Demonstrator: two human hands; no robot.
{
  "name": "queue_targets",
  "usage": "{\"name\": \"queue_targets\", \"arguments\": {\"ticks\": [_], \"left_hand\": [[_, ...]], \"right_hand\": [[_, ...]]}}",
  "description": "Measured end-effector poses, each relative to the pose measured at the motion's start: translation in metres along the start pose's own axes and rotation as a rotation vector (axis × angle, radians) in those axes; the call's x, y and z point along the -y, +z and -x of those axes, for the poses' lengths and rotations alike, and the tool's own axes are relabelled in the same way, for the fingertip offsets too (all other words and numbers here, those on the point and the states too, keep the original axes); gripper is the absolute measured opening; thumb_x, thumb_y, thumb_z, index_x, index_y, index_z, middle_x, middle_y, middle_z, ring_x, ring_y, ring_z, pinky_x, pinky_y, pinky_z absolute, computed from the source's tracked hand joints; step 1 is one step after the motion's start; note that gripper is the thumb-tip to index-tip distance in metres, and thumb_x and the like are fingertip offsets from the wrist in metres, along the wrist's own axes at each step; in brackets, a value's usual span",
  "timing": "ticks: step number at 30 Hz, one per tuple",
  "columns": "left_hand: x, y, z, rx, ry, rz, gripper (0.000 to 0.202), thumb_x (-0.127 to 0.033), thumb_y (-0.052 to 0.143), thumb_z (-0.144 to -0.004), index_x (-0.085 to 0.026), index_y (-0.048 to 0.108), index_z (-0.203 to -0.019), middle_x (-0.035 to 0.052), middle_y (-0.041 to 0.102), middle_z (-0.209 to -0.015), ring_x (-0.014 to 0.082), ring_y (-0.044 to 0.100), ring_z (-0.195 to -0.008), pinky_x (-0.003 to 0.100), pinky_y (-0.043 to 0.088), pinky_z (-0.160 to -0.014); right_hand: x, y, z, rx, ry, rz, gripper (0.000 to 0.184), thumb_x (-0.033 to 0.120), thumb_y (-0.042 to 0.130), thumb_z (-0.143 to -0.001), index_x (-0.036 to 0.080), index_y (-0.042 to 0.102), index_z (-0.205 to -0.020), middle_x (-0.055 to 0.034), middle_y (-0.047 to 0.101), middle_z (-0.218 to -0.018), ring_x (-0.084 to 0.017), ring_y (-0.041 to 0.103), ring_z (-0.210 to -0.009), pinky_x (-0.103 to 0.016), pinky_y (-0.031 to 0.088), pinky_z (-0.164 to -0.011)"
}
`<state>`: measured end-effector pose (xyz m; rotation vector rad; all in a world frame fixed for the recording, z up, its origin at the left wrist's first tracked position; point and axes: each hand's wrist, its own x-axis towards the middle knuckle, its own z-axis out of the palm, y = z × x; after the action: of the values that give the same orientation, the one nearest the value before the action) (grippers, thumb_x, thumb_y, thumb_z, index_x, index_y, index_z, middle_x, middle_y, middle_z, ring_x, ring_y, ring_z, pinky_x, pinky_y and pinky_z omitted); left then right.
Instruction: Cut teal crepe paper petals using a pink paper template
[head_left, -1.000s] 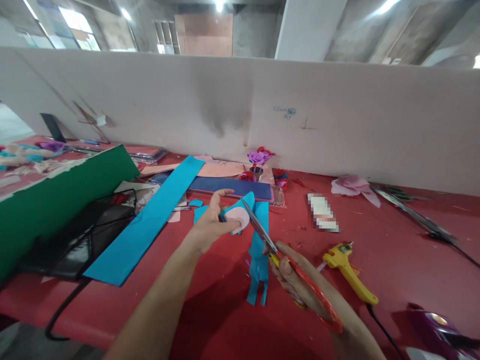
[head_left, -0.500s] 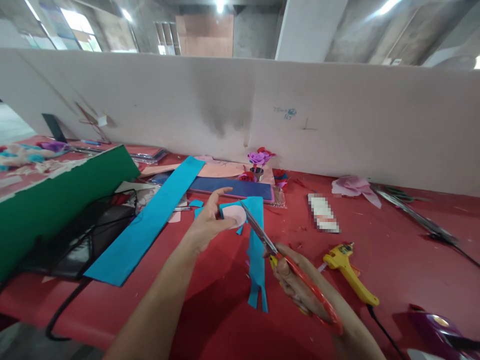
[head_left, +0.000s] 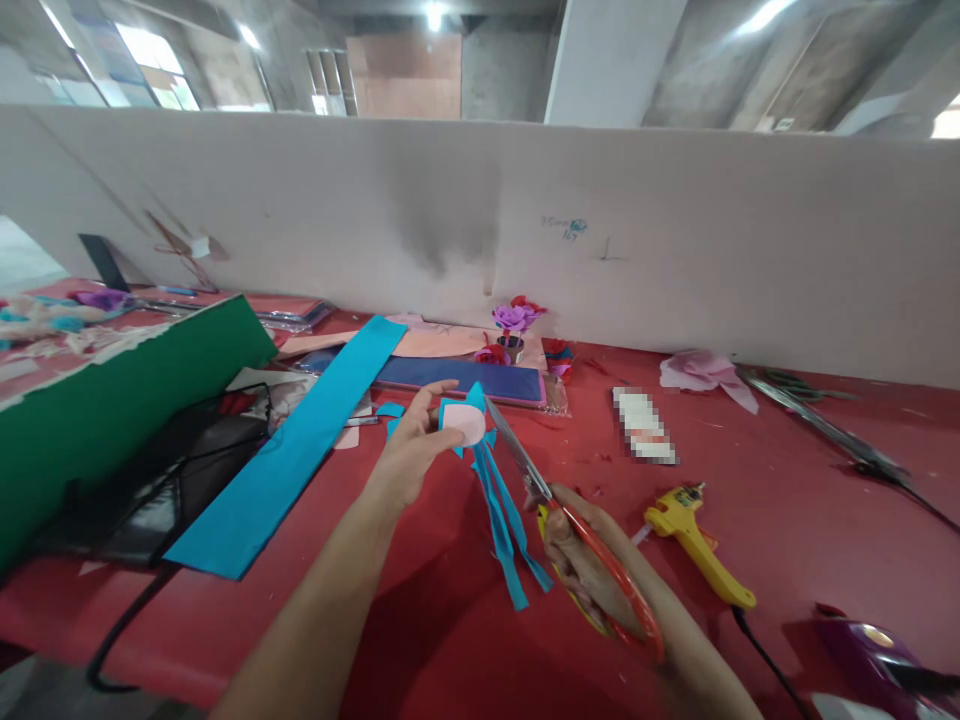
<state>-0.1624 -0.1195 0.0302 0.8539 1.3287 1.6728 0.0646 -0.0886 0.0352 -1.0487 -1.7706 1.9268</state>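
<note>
My left hand (head_left: 409, 450) pinches a pale pink rounded template (head_left: 463, 424) together with blue paper behind it. Narrow blue paper strips (head_left: 501, 525) hang down from the held piece toward the table. My right hand (head_left: 589, 560) grips red-handled scissors (head_left: 611, 565), their blades (head_left: 517, 445) pointing up and left beside the template's right edge. Whether the blades touch the blue paper is hard to make out. Small blue scraps (head_left: 390, 410) lie behind my left hand.
A long blue paper strip (head_left: 292, 450) lies left, beside a green board (head_left: 135, 410). A yellow glue gun (head_left: 697, 545) and a purple tool (head_left: 877, 650) are on the right. Paper flowers in a small pot (head_left: 512, 348) stand at the back of the red table (head_left: 300, 620).
The blue paper by the template has turned and narrowed from a broad hanging piece into thin dangling strips. The scissors have shifted slightly left and down.
</note>
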Motion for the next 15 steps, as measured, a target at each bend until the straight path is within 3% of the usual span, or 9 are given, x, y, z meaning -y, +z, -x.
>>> {"name": "queue_targets", "arguments": {"ticks": [3, 7, 11, 13, 15], "left_hand": [[0.001, 0.002, 0.002, 0.033, -0.003, 0.016, 0.069, -0.012, 0.066, -0.066, -0.021, 0.047, -0.132, -0.0019, 0.066, -0.078, 0.0136, 0.06, -0.074, 0.024, 0.046, -0.072], [0.003, 0.012, 0.012, 0.279, -0.073, 0.021, 0.078, -0.015, 0.071, -0.068, -0.025, 0.042, -0.14, -0.0024, 0.062, -0.075, 0.0129, 0.058, -0.07, 0.023, 0.044, -0.067], [0.008, 0.024, 0.018, 0.492, -0.138, -0.057, 0.081, -0.015, 0.071, -0.069, -0.027, 0.041, -0.143, 0.0, 0.064, -0.081, 0.014, 0.057, -0.07, 0.024, 0.043, -0.064], [0.011, 0.028, 0.019, 0.548, -0.15, -0.09, 0.081, -0.013, 0.071, -0.067, -0.027, 0.044, -0.142, 0.0011, 0.065, -0.084, 0.0146, 0.057, -0.071, 0.024, 0.042, -0.062], [0.014, 0.032, 0.019, 0.533, -0.16, -0.099, 0.077, -0.011, 0.072, -0.065, -0.027, 0.05, -0.137, 0.0019, 0.065, -0.088, 0.0155, 0.058, -0.075, 0.024, 0.043, -0.064]], "right_hand": [[-0.007, -0.002, -0.004, -0.02, -0.058, -0.117, 0.053, 0.071, 0.047, -0.086, 0.022, 0.051, -0.106, 0.0101, 0.034, -0.055, -0.005, 0.024, -0.036, -0.017, 0.023, -0.031], [-0.012, -0.006, -0.012, -0.073, -0.21, -0.135, 0.05, 0.061, 0.058, -0.085, 0.021, 0.049, -0.114, 0.0061, 0.048, -0.065, -0.008, 0.041, -0.043, -0.021, 0.035, -0.039], [-0.014, -0.007, -0.021, -0.106, -0.217, -0.153, 0.049, 0.042, 0.072, -0.078, 0.022, 0.049, -0.116, 0.0043, 0.054, -0.073, -0.013, 0.052, -0.061, -0.027, 0.045, -0.058], [-0.014, -0.006, -0.024, -0.102, -0.214, -0.182, 0.044, 0.035, 0.072, -0.077, 0.023, 0.05, -0.112, 0.0058, 0.052, -0.071, -0.013, 0.051, -0.061, -0.027, 0.044, -0.059], [-0.016, -0.004, -0.025, -0.133, -0.229, -0.187, 0.041, 0.03, 0.071, -0.076, 0.024, 0.048, -0.11, 0.0079, 0.048, -0.067, -0.012, 0.049, -0.058, -0.026, 0.042, -0.057]]}}
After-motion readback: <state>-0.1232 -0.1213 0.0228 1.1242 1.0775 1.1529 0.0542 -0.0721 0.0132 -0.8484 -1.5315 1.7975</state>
